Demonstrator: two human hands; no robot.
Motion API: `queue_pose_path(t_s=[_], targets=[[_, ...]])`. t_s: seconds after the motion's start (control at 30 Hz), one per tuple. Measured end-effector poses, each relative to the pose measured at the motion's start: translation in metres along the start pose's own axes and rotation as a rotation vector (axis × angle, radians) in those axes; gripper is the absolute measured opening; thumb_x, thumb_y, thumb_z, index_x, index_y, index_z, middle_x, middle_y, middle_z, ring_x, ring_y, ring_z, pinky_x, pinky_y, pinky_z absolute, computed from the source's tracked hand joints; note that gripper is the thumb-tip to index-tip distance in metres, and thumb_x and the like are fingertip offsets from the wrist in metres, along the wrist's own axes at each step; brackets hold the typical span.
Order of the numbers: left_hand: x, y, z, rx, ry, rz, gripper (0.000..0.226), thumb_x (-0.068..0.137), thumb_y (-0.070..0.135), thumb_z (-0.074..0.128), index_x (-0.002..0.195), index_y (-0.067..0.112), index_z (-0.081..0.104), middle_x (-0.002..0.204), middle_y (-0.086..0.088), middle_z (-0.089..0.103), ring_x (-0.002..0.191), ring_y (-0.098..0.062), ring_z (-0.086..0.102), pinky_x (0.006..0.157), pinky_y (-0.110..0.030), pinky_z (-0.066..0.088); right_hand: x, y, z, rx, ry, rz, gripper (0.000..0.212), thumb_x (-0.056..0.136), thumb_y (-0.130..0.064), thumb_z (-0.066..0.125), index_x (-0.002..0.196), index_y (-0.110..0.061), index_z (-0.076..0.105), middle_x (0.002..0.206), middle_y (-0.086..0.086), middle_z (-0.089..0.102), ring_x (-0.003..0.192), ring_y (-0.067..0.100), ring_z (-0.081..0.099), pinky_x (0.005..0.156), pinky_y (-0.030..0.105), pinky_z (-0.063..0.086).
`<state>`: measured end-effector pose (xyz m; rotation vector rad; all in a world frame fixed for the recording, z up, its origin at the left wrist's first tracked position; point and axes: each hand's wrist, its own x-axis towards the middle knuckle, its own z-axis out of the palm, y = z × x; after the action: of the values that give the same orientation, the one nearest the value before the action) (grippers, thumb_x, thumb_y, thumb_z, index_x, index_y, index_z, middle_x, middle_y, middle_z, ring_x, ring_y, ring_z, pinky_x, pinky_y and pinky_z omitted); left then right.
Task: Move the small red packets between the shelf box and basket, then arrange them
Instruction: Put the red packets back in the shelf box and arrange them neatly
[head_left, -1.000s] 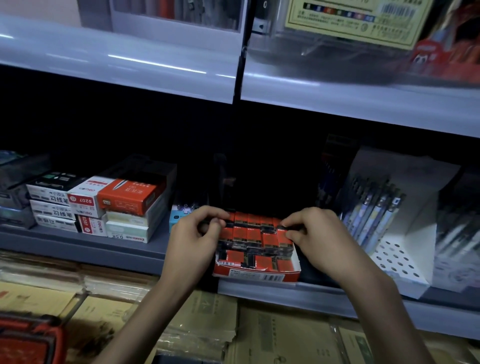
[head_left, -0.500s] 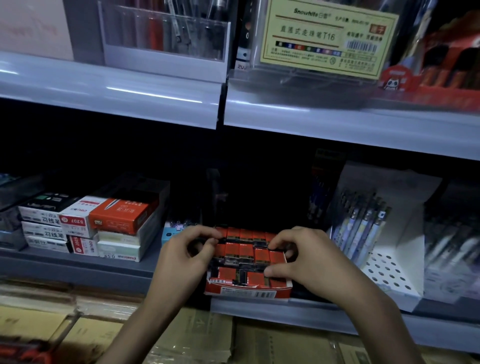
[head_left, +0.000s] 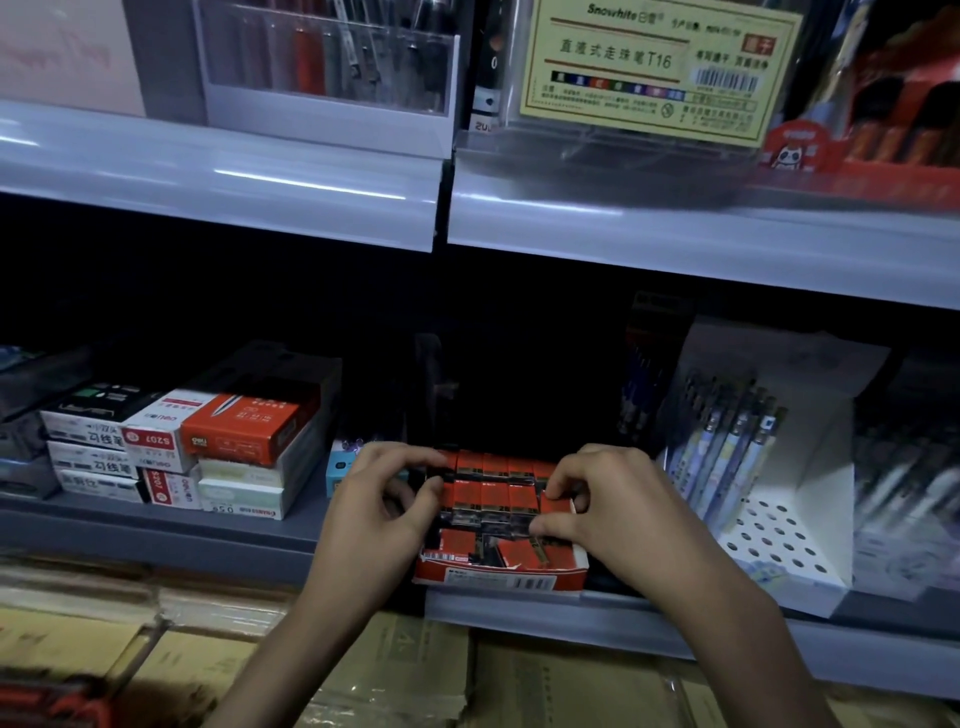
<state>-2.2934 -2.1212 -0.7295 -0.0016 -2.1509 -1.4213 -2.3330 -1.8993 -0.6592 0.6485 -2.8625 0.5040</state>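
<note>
While the shelf (head_left: 208, 525) carried the red box (head_left: 501, 574) at its near edge, packets (head_left: 493, 493) filled it in rows. Both curled hands, left (head_left: 379, 512) and right (head_left: 602, 514), pinched packets at the rows' ends. They looked light, stiff and slick, best nipped by their short sides.

Dim shop aisle: grey metal shelves (head_left: 218, 176) glinting above, cardboard cartons (head_left: 395, 670) stacked below
</note>
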Motion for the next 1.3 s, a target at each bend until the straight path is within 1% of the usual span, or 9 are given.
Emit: queue_pose_path(t_s=[0.17,0.27,0.37,0.47,0.57,0.67,0.83,1.0,1.3], targets=[[-0.002,-0.001,-0.002,-0.028,0.022,-0.06,0.03,0.1,0.015,0.055,0.11,0.04,0.065,0.106,0.014,0.066,0.085,-0.009,0.066,0.073,-0.033,0.056,-0.006,-0.004,-0.001,-0.057,0.016,-0.002,0.046,0.071,-0.074,0.072,0.096,-0.036,0.064,0.097,-0.019,0.054,0.085,0.003,0.055,0.075,0.027,0.051],[-0.003,-0.001,-0.002,-0.008,0.048,-0.101,0.029,0.102,0.016,0.051,0.118,0.038,0.06,0.105,0.024,0.066,0.092,-0.002,0.065,0.075,-0.031,0.055,-0.004,-0.01,0.002,-0.128,0.048,-0.013,0.046,0.072,-0.074,0.071,0.095,-0.035,0.061,0.098,-0.018,0.053,0.084,0.005,0.055,0.071,0.027,0.048],[-0.005,0.0,0.0,0.061,0.028,-0.097,0.033,0.1,0.013,0.053,0.124,0.035,0.056,0.104,0.021,0.065,0.085,-0.002,0.063,0.066,-0.022,0.052,-0.001,-0.014,0.006,-0.134,0.065,-0.008,0.045,0.073,-0.071,0.072,0.094,-0.033,0.06,0.095,-0.016,0.054,0.082,0.006,0.057,0.073,0.029,0.051],[-0.007,0.0,0.002,0.116,0.031,-0.091,0.039,0.099,0.007,0.051,0.128,0.033,0.054,0.108,0.02,0.064,0.09,0.002,0.061,0.068,-0.018,0.049,0.0,-0.014,0.006,-0.187,0.067,-0.002,0.047,0.074,-0.074,0.069,0.098,-0.034,0.062,0.097,-0.017,0.057,0.089,0.007,0.057,0.073,0.028,0.048],[-0.007,0.001,0.002,0.14,0.047,-0.087,0.047,0.096,0.0,0.049,0.127,0.034,0.053,0.11,0.021,0.063,0.094,0.003,0.06,0.072,-0.021,0.049,0.0,-0.019,0.003,-0.171,0.068,-0.039,0.053,0.073,-0.078,0.065,0.107,-0.037,0.063,0.106,-0.019,0.058,0.102,0.004,0.052,0.076,0.025,0.042],[-0.007,0.001,0.003,0.165,0.054,-0.076,0.048,0.094,-0.001,0.048,0.124,0.035,0.054,0.107,0.021,0.063,0.095,0.005,0.059,0.073,-0.017,0.046,0.004,-0.031,0.006,-0.144,0.058,-0.102,0.051,0.075,-0.074,0.068,0.109,-0.037,0.062,0.111,-0.02,0.055,0.108,0.004,0.05,0.081,0.026,0.045],[-0.009,0.0,0.004,0.122,0.088,-0.067,0.037,0.095,0.002,0.05,0.116,0.031,0.06,0.1,0.019,0.067,0.093,0.003,0.062,0.077,-0.028,0.052,0.01,-0.042,0.018,-0.138,0.046,-0.196,0.038,0.084,-0.059,0.068,0.115,-0.037,0.063,0.114,-0.019,0.056,0.108,0.004,0.051,0.085,0.024,0.046],[-0.009,-0.005,0.004,0.09,0.111,-0.087,0.031,0.097,0.006,0.051,0.104,0.034,0.062,0.093,0.016,0.072,0.082,-0.002,0.068,0.07,-0.042,0.058,0.012,-0.044,0.025,-0.113,0.042,-0.183,0.032,0.088,-0.051,0.068,0.116,-0.034,0.067,0.11,-0.019,0.061,0.101,0.003,0.056,0.083,0.024,0.049],[-0.008,-0.004,0.004,0.063,0.133,-0.124,0.034,0.096,0.001,0.049,0.1,0.031,0.064,0.09,0.015,0.073,0.081,-0.001,0.068,0.069,-0.037,0.058,0.018,-0.053,0.026,-0.143,0.04,-0.183,0.046,0.081,-0.066,0.068,0.112,-0.032,0.07,0.111,-0.019,0.061,0.109,0.006,0.051,0.09,0.028,0.047]])
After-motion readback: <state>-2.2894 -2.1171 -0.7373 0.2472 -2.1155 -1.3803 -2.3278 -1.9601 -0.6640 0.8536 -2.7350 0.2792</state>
